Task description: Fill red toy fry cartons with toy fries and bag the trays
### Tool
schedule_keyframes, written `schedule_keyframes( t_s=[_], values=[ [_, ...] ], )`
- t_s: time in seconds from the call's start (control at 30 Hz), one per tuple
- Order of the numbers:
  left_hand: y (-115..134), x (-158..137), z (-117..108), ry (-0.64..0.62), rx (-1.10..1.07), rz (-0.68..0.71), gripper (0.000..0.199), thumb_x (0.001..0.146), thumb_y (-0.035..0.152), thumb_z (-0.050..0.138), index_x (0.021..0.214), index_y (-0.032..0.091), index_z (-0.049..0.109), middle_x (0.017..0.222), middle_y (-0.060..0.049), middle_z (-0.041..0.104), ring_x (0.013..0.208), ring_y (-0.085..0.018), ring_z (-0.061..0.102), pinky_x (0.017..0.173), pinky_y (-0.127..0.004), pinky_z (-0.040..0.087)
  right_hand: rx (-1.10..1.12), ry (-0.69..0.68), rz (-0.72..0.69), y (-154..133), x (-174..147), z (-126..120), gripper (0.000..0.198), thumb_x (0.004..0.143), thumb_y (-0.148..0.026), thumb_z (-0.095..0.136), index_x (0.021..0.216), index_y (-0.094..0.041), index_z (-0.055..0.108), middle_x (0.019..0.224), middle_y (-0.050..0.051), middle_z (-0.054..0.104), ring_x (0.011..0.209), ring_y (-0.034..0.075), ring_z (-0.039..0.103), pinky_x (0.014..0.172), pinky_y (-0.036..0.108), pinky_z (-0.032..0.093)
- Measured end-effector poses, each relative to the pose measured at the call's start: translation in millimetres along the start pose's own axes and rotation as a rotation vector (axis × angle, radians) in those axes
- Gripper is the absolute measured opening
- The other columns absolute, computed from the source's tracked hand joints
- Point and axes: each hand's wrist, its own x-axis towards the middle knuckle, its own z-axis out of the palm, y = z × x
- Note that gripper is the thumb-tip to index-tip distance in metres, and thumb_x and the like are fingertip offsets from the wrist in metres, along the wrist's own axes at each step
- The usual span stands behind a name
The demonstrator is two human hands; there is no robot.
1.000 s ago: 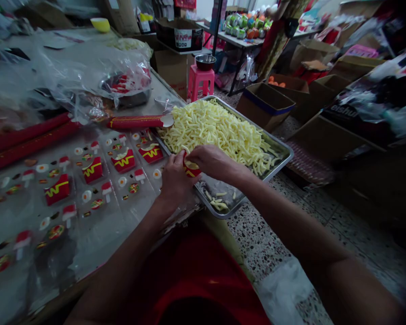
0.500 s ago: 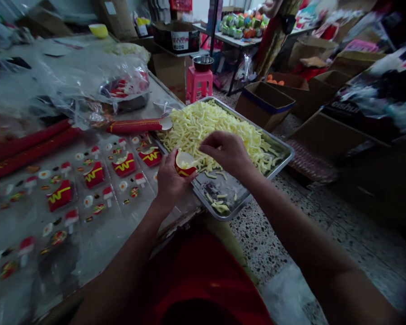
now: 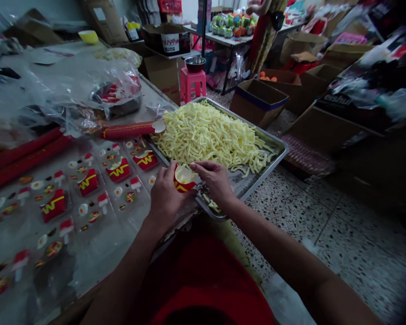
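Observation:
My left hand [image 3: 164, 194] is wrapped round a small red fry box [image 3: 184, 185] with a yellow mark and some pale pieces inside. At the mouth of that box, my right hand [image 3: 216, 180] has thumb and fingers pinched together; what they hold, if anything, is too small to make out. A heap of pale yellow imitation fries [image 3: 203, 133] lies in a metal tray [image 3: 269, 167] just beyond both hands. Left of my left hand, filled red fry boxes [image 3: 118, 170] sit in clear plastic packaging among small toy foods such as fried eggs [image 3: 117, 192].
A long stack of nested red boxes [image 3: 128, 130] lies against the tray's left side. Behind it stands a bowl of red pieces [image 3: 117, 101] under clear plastic. A pink stool [image 3: 192, 85] with a metal bowl and open cartons [image 3: 257, 101] stand beyond. Another person [image 3: 265, 40] is at the back.
My right hand has come from over the heap of fries down and left to the mouth of the fry box. My left hand still holds the box. The view has shifted slightly.

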Motion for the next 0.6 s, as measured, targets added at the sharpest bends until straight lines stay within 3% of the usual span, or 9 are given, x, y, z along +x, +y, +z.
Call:
schedule_keyframes(
  t_s=[0.13,0.27,0.37,0.6],
  values=[
    [0.1,-5.3,4.2,-0.025,0.022,0.005,0.085,0.068,0.037,0.092,0.144,0.018,0.059,0.121,-0.012,0.068,0.107,-0.032,0.069,0.094,-0.042,0.058,-0.628,-0.141,-0.234,-5.3,0.3,9.9,0.014,0.089,-0.034,0.08,0.087,-0.02,0.082,0.087,0.003,0.077,0.081,0.017,0.066,0.077,0.029,0.046],
    [-13.5,-15.7,-1.4,0.07,-0.009,-0.053,0.062,0.08,0.03,0.073,0.14,0.019,0.061,0.12,-0.013,0.07,0.107,-0.031,0.069,0.095,-0.043,0.057,-1.168,-0.267,-0.424,-12.0,-13.4,37.5,0.026,0.104,-0.029,0.058,0.098,-0.017,0.081,0.102,0.013,0.077,0.095,0.025,0.066,0.085,0.035,0.046],
    [-27.2,-26.3,-14.8,0.102,-0.004,-0.138,0.049,0.09,0.031,0.06,0.138,0.02,0.063,0.121,-0.014,0.072,0.108,-0.032,0.069,0.096,-0.046,0.056,-1.263,-0.428,-0.504,-17.5,-27.6,56.6,0.028,0.103,-0.024,0.052,0.107,-0.016,0.079,0.109,0.015,0.075,0.102,0.028,0.065,0.088,0.038,0.045],
    [-30.7,-41.8,-28.9,0.142,-0.05,-0.078,0.058,0.084,0.027,0.068,0.141,0.022,0.06,0.124,-0.011,0.069,0.112,-0.029,0.067,0.102,-0.044,0.055,-1.104,-0.744,-0.348,-28.6,-24.8,73.1,0.024,0.096,-0.022,0.06,0.097,-0.021,0.084,0.099,0.007,0.08,0.091,0.022,0.068,0.076,0.031,0.04]
  ],
)
